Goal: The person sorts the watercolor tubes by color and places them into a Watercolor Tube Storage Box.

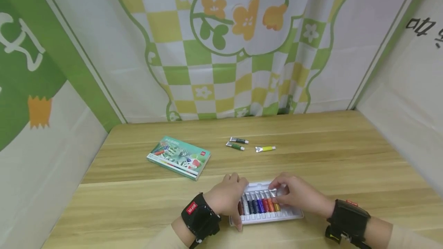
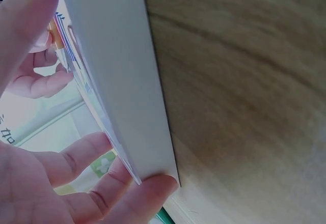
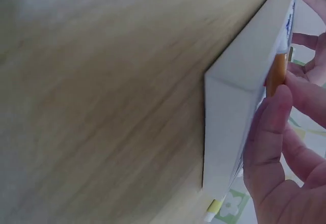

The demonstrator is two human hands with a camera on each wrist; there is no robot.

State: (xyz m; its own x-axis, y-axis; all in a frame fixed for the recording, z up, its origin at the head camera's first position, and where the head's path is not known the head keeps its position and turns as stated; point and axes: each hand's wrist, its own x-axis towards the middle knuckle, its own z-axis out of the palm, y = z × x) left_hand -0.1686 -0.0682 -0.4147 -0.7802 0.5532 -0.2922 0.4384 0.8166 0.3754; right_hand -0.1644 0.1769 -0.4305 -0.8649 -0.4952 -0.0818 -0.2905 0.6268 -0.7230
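A white plastic tray lies on the table in front of me, holding a row of small paint tubes in brown, dark blue, violet, red and orange. My left hand grips the tray's left end, thumb at the near edge and fingers reaching over to the far side. In the left wrist view its fingertips press on the tray's end. With thumb and fingers, my right hand pinches an ochre paint tube at the right end of the row. Bare slots show in the tray's right part.
Behind the tray lie a dark green tube, a green tube and a yellow tube. A teal illustrated box sits at the left on the wooden table. Printed cloth hangs at the back.
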